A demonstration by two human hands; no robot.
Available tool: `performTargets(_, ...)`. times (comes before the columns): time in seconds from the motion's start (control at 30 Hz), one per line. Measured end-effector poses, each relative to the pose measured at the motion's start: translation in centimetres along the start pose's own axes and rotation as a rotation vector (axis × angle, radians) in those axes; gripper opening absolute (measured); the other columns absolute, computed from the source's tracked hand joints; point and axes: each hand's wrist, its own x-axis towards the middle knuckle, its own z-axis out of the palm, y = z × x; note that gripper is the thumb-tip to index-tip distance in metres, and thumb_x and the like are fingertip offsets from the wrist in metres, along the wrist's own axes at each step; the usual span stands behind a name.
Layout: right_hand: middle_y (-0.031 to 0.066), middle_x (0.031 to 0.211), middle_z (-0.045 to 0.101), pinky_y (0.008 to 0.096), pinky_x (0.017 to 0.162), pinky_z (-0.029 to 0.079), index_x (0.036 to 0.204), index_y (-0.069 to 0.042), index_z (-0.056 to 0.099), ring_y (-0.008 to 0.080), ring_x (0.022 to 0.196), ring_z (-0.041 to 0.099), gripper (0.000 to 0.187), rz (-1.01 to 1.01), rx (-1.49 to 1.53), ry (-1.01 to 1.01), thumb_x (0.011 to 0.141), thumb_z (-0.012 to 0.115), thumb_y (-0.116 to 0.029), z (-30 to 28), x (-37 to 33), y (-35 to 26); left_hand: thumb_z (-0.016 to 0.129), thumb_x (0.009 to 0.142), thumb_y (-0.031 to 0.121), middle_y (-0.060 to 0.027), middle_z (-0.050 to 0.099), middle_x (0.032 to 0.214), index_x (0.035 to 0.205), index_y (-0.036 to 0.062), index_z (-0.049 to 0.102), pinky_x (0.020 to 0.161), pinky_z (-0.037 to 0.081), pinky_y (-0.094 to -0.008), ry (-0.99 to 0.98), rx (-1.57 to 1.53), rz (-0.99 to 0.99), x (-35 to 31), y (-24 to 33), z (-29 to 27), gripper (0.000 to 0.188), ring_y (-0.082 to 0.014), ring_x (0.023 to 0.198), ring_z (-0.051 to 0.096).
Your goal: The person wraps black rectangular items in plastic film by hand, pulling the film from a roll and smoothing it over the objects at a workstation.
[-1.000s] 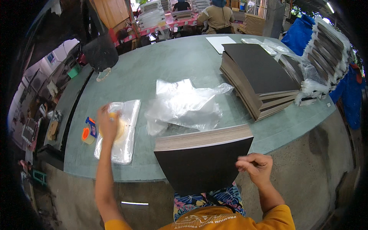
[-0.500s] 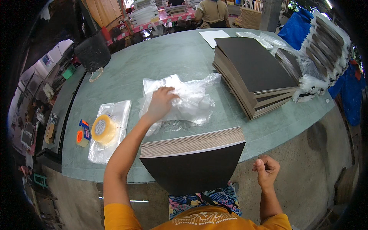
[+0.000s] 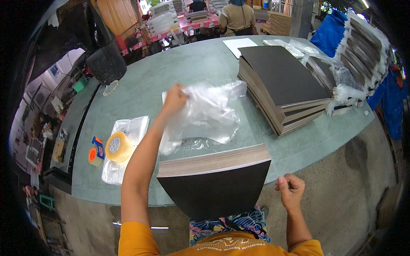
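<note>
My left hand reaches over the table, its fingers closed on the edge of a crumpled clear plastic bag. The part of the bag next to the hand is raised and blurred. In front of my body, a thick stack of black-covered boards leans against the table's near edge, its pale layered edges facing up. My right hand hangs to the right of this stack, past the table edge. Its fingers are curled in with the thumb on top, and nothing shows in them.
Left on the green table lie flat plastic bags, a tape roll and a small tape dispenser. A tall pile of black boards stands right, before wrapped bundles. Another person is beyond the far edge.
My left hand has closed on the plastic bag and pulled its edge up and slightly left. My right hand has shifted slightly left, still curled.
</note>
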Motion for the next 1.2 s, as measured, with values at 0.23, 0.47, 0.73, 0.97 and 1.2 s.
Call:
performTargets(0.23,0.004,0.054,0.052,0.0211,0.043,0.038,0.058,-0.002,0.05,0.0085,0.046,0.048,0.03,0.096,0.117,0.025,0.082,0.054,-0.019,-0.3,-0.1,-0.9,0.05,0.072,0.005,-0.0195,0.059,0.091,0.101,0.0014,0.054,0.077,0.042,-0.0352,0.144,-0.152,0.186,0.5,-2.8,-2.3,0.029,-0.035,0.089,0.055)
performTargets(0.47,0.0066,0.058,0.056,0.0221,0.049,0.041,0.066,0.001,0.057,0.0109,0.052,0.053,0.035,0.12,0.329,-0.269,0.083,0.051,-0.029,2.9,0.3,-4.6,0.046,0.072,0.002,-0.0145,0.059,0.085,0.098,-0.0011,0.054,0.076,0.042,-0.0315,0.552,-0.3,0.036,-5.7,6.0,-10.6,0.028,-0.0259,0.083,0.056)
performTargets(0.73,0.0119,0.123,0.04,0.0303,0.088,0.037,0.125,0.002,0.029,0.0198,0.109,0.043,0.065,0.405,1.35,-0.729,0.082,0.048,-0.043,8.0,-1.0,-3.2,0.073,0.049,0.014,-0.0168,0.049,0.105,0.098,0.003,0.05,0.075,0.044,-0.04,-0.038,0.104,0.575,-26.3,9.6,-8.6,0.055,-0.0361,0.089,0.05)
performTargets(0.97,0.0088,0.115,0.047,0.0295,0.087,0.036,0.116,-0.002,0.043,0.0156,0.102,0.046,0.046,0.507,0.386,-0.682,0.072,0.056,-0.005,5.9,-2.4,-1.3,0.069,0.063,0.04,-0.019,0.046,0.108,0.108,0.0025,0.05,0.084,0.037,-0.0369,-0.276,-0.6,0.394,-27.2,8.1,-5.5,0.061,-0.0345,0.098,0.044)
performTargets(1.2,0.0172,0.123,0.04,0.0349,0.098,0.025,0.119,-0.003,0.041,0.0259,0.116,0.036,0.05,0.09,-0.39,-0.983,0.073,0.057,-0.014,5.4,-3.3,-2.7,0.068,0.063,0.017,-0.0138,0.051,0.093,0.085,0.0037,0.058,0.071,0.039,-0.0324,-0.123,-0.1,0.439,-27.3,12.0,-2.1,0.028,-0.0283,0.084,0.05)
